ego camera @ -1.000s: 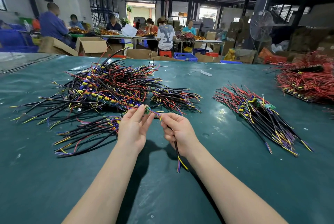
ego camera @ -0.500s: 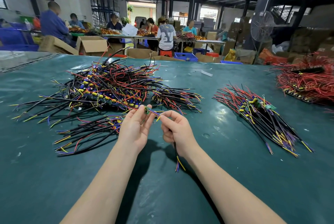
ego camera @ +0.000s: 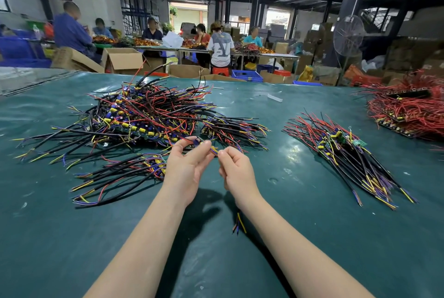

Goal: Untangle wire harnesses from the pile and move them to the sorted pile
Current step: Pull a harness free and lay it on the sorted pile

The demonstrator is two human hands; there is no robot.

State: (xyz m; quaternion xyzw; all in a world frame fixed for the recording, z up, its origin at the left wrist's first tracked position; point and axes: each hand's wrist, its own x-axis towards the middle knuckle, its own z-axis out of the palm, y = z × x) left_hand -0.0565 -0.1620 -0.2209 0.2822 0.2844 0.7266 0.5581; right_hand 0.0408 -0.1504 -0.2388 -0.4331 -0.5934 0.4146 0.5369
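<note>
**A:** Where is the harness sitting at this moment?

**B:** The thin multicoloured wire harness [ego camera: 212, 150] is hanging in the air between both hands. It is just in front of the big tangled pile of black, red and yellow wires [ego camera: 144, 115] that is lying on the dark green table [ego camera: 288, 237]. The left hand [ego camera: 185, 168] is pinching the small component end between thumb and fingers [ego camera: 201, 151]. The right hand [ego camera: 237, 172] is pinching the wires just beside that. The loose yellow-and-dark tail [ego camera: 239, 223] is dangling below the right wrist.

**A:** So both hands are closing on it?

**B:** Yes, both are gripping it, lightly and at the fingertips.

**A:** How are you expecting it to handle?

**B:** I'm judging it as very light and limp, drooping wherever nothing is supporting it. The insulation is looking smooth, so a loose pinch is probably going to let it slide. The joints at the component end are likely the fragile part. I'm thinking the safest hold is on the bundled stretch beside that end, never on a single strand.

**A:** And where is it heading?

**B:** The neatly combed sorted pile of matching harnesses [ego camera: 341, 153] is lying well apart to the right, with nothing lying in between.
</note>
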